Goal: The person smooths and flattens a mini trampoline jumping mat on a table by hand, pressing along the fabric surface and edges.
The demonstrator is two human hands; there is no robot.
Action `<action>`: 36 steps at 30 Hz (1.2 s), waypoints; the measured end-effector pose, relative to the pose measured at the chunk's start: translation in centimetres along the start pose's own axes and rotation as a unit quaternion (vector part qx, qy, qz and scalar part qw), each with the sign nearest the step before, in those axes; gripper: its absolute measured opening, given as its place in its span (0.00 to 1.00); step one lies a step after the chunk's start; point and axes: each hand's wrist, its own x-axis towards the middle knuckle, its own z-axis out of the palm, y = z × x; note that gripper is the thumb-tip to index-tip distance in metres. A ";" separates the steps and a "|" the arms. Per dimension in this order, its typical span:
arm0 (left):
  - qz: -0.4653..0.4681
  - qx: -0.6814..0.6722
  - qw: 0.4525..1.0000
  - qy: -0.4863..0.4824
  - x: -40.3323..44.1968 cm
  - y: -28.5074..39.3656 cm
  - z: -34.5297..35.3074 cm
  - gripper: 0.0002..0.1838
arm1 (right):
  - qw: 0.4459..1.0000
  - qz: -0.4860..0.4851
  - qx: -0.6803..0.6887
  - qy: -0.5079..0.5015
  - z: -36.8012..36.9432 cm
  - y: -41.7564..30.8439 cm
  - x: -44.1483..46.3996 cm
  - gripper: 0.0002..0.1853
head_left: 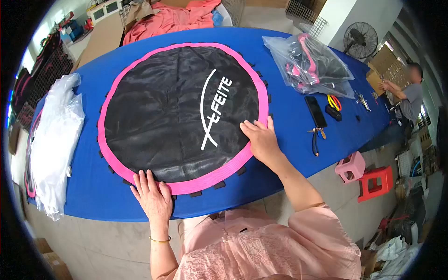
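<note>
A round black trampoline mat [154, 112] with a pink border and white lettering lies spread on the blue-covered table [233, 200]. Short dark tabs stick out around its edge. My left hand [153, 196] rests flat on the near-left border, fingers stretched onto the black mesh. On the near-right border lies my right hand [262, 140], palm down with its fingers spread. Neither hand grips anything.
Clear plastic bags [58, 140] are piled at the left. A bagged black-and-pink bundle [312, 67] lies at the far right, near a phone [316, 112], keys [316, 140] and yellow-red rings [334, 102]. Pink and red stools [376, 183] stand right; a person [410, 95] works beyond.
</note>
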 end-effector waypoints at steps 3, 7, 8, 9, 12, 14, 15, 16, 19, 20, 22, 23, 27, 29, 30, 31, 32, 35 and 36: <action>0.003 0.002 1.000 -0.002 0.1 0.0 0.1 0.30 | 0.999 0.007 0.032 -0.007 0.5 -0.2 0.5 0.34; 0.007 -0.007 1.000 -0.001 0.1 -0.2 0.1 0.31 | 0.997 0.011 0.076 -0.015 0.5 -1.3 2.3 0.35; 0.014 -0.009 1.000 0.005 0.2 -0.3 0.2 0.31 | 0.997 0.004 0.075 -0.021 0.5 -1.6 2.6 0.36; 0.013 -0.007 1.000 0.000 0.2 -0.3 0.1 0.31 | 0.997 -0.004 0.074 -0.028 0.5 -2.0 2.6 0.36; 0.015 -0.024 1.000 -0.007 0.6 -0.4 -0.1 0.32 | 0.992 -0.047 0.103 -0.054 -0.3 -3.0 1.9 0.35; 0.023 -0.025 0.999 -0.009 0.9 -0.8 -0.3 0.33 | 0.990 -0.069 0.106 -0.061 -1.5 -3.6 0.9 0.35; 0.027 -0.030 0.999 -0.009 1.2 -1.2 -0.4 0.33 | 0.989 -0.084 0.105 -0.062 -1.9 -3.7 0.4 0.34; 0.034 -0.024 0.999 -0.005 1.6 -1.6 -0.5 0.33 | 0.988 -0.087 0.112 -0.061 -2.0 -3.8 0.0 0.34; 0.046 -0.013 0.999 -0.010 2.9 -3.2 -0.6 0.33 | 0.982 -0.126 0.120 -0.070 -2.0 -3.9 -1.2 0.34; 0.042 -0.013 0.999 -0.018 3.2 -3.6 -0.7 0.33 | 0.980 -0.133 0.126 -0.073 -2.2 -4.4 -1.4 0.34; 0.033 -0.008 0.999 -0.026 3.6 -4.1 -0.8 0.33 | 0.973 -0.171 0.129 -0.085 -2.4 -5.3 -1.8 0.34; 0.039 0.002 0.999 -0.026 3.6 -4.2 -0.5 0.32 | 0.971 -0.177 0.134 -0.086 -2.1 -5.8 -2.0 0.34; 0.038 0.025 0.999 -0.018 3.1 -4.1 0.3 0.32 | 0.956 -0.242 0.160 -0.049 -1.4 -8.2 -1.4 0.33; 0.017 0.066 0.997 -0.020 2.7 -3.0 0.4 0.30 | 0.950 -0.262 0.138 -0.095 -1.7 -9.4 -0.2 0.33; 0.036 0.066 0.997 -0.017 2.4 -2.4 0.2 0.29 | 0.948 -0.274 0.132 -0.092 -1.6 -9.7 0.1 0.32; 0.053 0.065 0.996 -0.013 2.1 -1.6 -0.1 0.27 | 0.947 -0.277 0.134 -0.091 -1.6 -10.0 0.4 0.32; 0.099 0.020 0.995 0.014 1.6 -0.7 -0.4 0.25 | 0.947 -0.277 0.130 -0.092 -1.7 -10.4 0.7 0.31; 0.157 -0.098 0.983 -0.001 0.2 2.9 -0.8 0.26 | 0.944 -0.287 0.139 -0.084 -1.2 -10.6 1.2 0.29; 0.159 -0.118 0.980 -0.009 -0.1 3.8 -0.7 0.26 | 0.941 -0.293 0.150 -0.075 -1.0 -10.6 1.4 0.28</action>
